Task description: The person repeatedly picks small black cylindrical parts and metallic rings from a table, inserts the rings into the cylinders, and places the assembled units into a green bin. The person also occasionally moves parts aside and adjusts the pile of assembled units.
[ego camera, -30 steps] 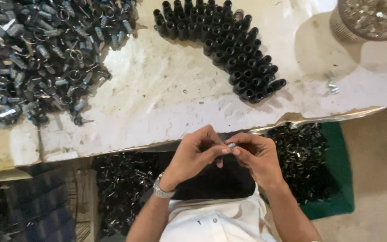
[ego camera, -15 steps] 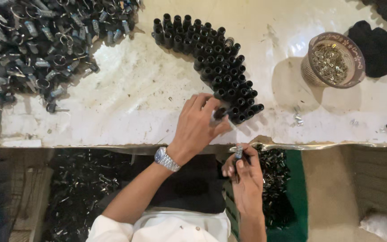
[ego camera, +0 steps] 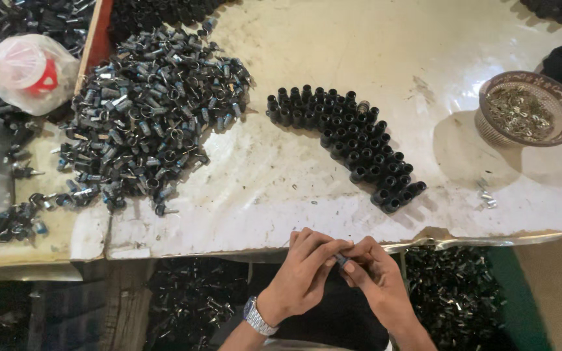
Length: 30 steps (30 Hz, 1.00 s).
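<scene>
My left hand (ego camera: 304, 273), with a wristwatch on its wrist, and my right hand (ego camera: 375, 276) meet just below the table's front edge. Between their fingertips they pinch one small dark cylindrical part (ego camera: 341, 259). On the white worn table (ego camera: 333, 52) stands a curved band of upright black cylindrical parts (ego camera: 349, 143), packed side by side, a little beyond my hands. A large loose heap of dark metal parts (ego camera: 151, 117) lies at the left of the table.
A round bowl (ego camera: 529, 107) of small shiny metal bits stands at the right. A plastic bag with something red inside (ego camera: 24, 68) lies at the far left. Under the table, more dark parts fill a green crate (ego camera: 456, 292) and the floor.
My left hand has come back from the row of upright parts to the table's edge. Both hands are together again on a small part. The view has shifted right.
</scene>
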Available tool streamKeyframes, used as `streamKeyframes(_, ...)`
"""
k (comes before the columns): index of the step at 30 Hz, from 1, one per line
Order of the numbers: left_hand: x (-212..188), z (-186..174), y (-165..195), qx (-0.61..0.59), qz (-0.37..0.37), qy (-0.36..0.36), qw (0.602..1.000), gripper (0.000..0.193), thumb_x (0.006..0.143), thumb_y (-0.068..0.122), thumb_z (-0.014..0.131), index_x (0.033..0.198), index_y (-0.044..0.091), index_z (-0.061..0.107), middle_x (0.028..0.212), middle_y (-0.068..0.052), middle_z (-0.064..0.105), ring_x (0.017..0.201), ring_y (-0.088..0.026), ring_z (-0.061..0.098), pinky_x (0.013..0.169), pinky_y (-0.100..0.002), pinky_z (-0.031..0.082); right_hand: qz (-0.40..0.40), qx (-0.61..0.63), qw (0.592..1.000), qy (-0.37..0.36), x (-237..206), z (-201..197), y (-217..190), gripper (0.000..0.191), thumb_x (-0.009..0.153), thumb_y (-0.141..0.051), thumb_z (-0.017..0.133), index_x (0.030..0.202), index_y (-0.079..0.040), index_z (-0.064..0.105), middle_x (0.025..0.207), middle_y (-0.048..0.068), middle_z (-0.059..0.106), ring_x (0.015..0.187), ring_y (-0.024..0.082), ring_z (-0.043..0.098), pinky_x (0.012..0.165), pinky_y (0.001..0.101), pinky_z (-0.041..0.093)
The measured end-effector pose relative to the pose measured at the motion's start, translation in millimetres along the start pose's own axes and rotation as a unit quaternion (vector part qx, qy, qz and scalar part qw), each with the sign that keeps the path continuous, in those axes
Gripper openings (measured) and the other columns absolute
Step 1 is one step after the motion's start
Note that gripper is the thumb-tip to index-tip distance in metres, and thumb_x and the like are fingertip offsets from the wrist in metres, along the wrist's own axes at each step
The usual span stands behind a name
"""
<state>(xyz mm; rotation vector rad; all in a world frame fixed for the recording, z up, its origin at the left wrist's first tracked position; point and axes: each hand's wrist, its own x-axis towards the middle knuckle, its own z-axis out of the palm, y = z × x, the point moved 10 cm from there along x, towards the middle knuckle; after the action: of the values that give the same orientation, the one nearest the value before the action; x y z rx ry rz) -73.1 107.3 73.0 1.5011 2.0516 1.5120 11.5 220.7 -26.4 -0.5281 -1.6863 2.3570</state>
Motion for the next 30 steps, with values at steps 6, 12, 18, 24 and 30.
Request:
streamKeyframes(6, -0.1, 4.7, 3.1, 0.106, 0.034, -0.102, 0.989, 0.036, 0.075, 0.003, 0.057, 0.112, 0.004, 0.059, 0.125, -0.016, 0.068, 0.094, -0.032, 0.055, 0.088, -0.048, 0.032, -0.184, -0.295, 0.934, -0.083, -5.6, 40.4, -37.9, 0.026, 0.094, -0.004, 0.064, 0.113, -0.015, 0.051, 0.094, 0.002, 0.061, 0.081, 0.015, 0.059, 0.069, 0.0304, 0.047)
streamKeyframes(12, -34.8, 10.3, -38.5, 0.016, -0.024, -0.076, 0.997, 0.02, 0.108, 0.008, 0.049, 0.128, 0.004, 0.052, 0.102, -0.006, 0.065, 0.103, -0.023, 0.06, 0.107, -0.042, 0.036, 0.123, 0.281, 0.951, -0.032, -15.0, 56.2, 41.9, 0.026, 0.108, -0.013, 0.064, 0.124, -0.006, 0.046, 0.086, 0.004, 0.058, 0.063, 0.011, 0.052, 0.053, 0.0273, 0.042)
streamKeyframes(18, -144.2, -80.0, -95.7, -0.268, -0.293, 0.155, 0.905, 0.052, 0.09, 0.011, 0.06, 0.141, 0.008, 0.053, 0.083, -0.003, 0.069, 0.081, -0.017, 0.064, 0.078, -0.037, 0.049, -0.128, -0.401, 0.886, -0.193, 20.6, 87.0, -36.4, 0.026, 0.101, -0.026, 0.064, 0.123, -0.013, 0.069, 0.096, 0.001, 0.071, 0.08, 0.02, 0.069, 0.07, 0.0308, 0.055)
streamKeyframes(24, -188.9, -153.6, -81.7, 0.178, -0.316, 0.265, 0.894, 0.026, 0.091, -0.001, 0.06, 0.102, 0.017, 0.076, 0.094, 0.005, 0.075, 0.089, -0.012, 0.068, 0.087, -0.033, 0.045, -0.29, -0.683, 0.67, -0.02, 73.7, 118.9, -79.1, 0.045, 0.095, -0.029, 0.07, 0.136, -0.011, 0.068, 0.124, 0.014, 0.063, 0.105, 0.036, 0.054, 0.084, 0.0443, 0.05)
streamKeyframes(30, -53.3, -180.5, -107.7, 0.482, -0.158, 0.219, 0.834, 0.022, 0.094, 0.014, 0.072, 0.115, 0.006, 0.074, 0.119, -0.007, 0.071, 0.112, -0.025, 0.06, 0.097, -0.044, 0.043, -0.313, -0.693, 0.648, -0.034, 51.3, 128.8, -82.7, 0.043, 0.087, -0.026, 0.075, 0.129, -0.015, 0.072, 0.131, 0.014, 0.06, 0.109, 0.036, 0.05, 0.093, 0.0474, 0.042)
